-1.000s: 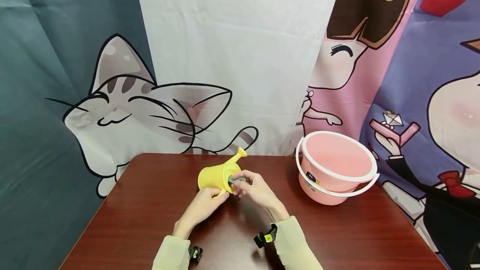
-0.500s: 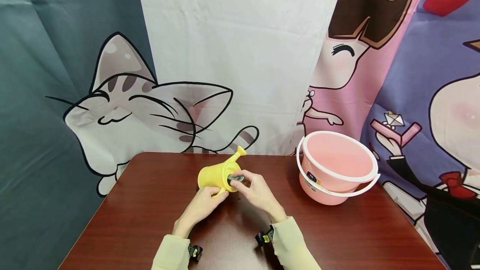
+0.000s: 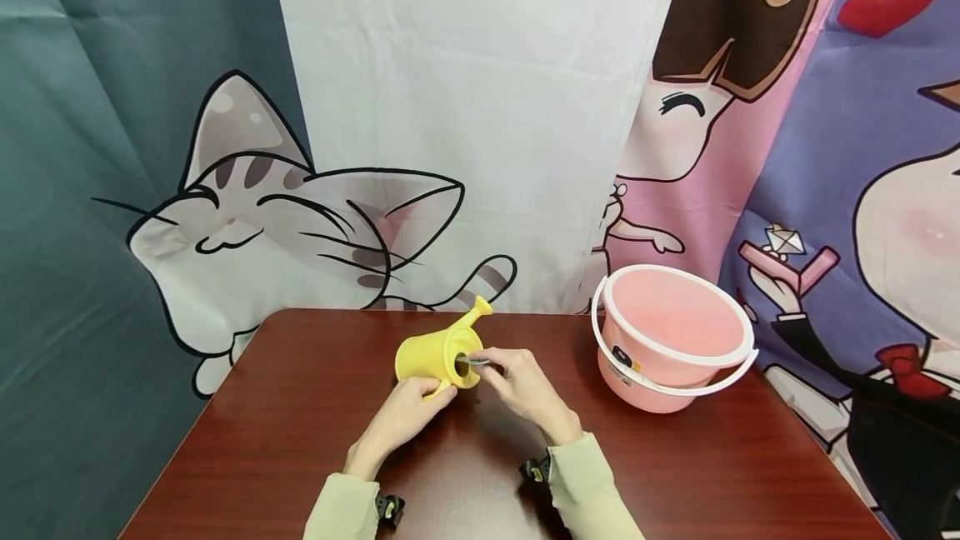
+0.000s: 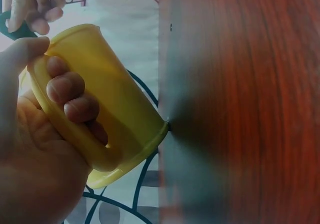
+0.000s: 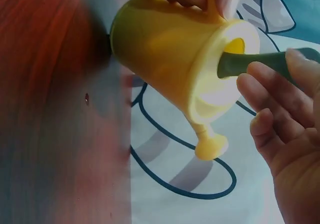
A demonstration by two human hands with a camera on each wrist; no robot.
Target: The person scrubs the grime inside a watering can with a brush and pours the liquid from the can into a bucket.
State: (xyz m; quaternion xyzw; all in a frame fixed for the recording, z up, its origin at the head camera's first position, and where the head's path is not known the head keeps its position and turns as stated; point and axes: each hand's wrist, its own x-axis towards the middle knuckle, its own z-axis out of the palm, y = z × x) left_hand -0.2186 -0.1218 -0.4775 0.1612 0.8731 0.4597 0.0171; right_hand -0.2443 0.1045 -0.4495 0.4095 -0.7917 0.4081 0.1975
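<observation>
A yellow watering can (image 3: pixel 423 357) is held tilted over the table, its opening turned toward the right hand and its spout pointing up and away. My left hand (image 3: pixel 401 419) grips its handle, fingers curled through the loop in the left wrist view. In my right hand (image 3: pixel 528 390), the thumb and fingers pinch a dark green, flat handle-like piece (image 5: pixel 257 63). One end of that piece reaches into the can's opening; what lies inside is hidden, so its kind cannot be told.
A pink bucket (image 3: pixel 656 369) with a white rim and lowered white handle stands at the table's back right. The reddish-brown table (image 3: pixel 285 423) meets a cartoon-printed cloth (image 3: pixel 480 107) behind it. A small dark spot marks the tabletop near the hands.
My right hand has shifted slightly right and turned, changing the green piece's angle in the can's opening. The left hand and the watering can have hardly moved.
</observation>
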